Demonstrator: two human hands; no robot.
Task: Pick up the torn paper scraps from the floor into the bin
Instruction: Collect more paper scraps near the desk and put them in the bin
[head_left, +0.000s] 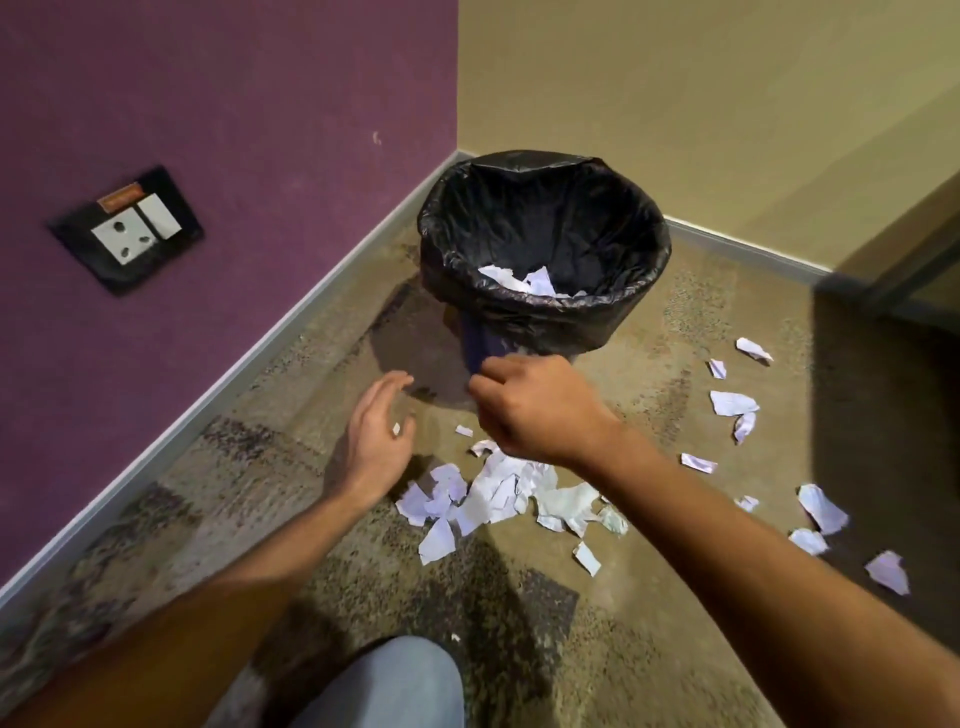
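A bin lined with a black bag stands in the corner, with a few white paper scraps inside. A heap of torn paper scraps lies on the floor in front of it, and looser scraps are scattered to the right. My right hand hovers above the heap, just before the bin's base, with fingers curled shut; no paper shows in it. My left hand hangs open to the left of the heap, palm facing right, a tiny scrap beside it.
A purple wall with a socket plate runs along the left, a beige wall behind the bin. The floor is mottled brown carpet. My knee in jeans shows at the bottom. A dark door frame stands at the right.
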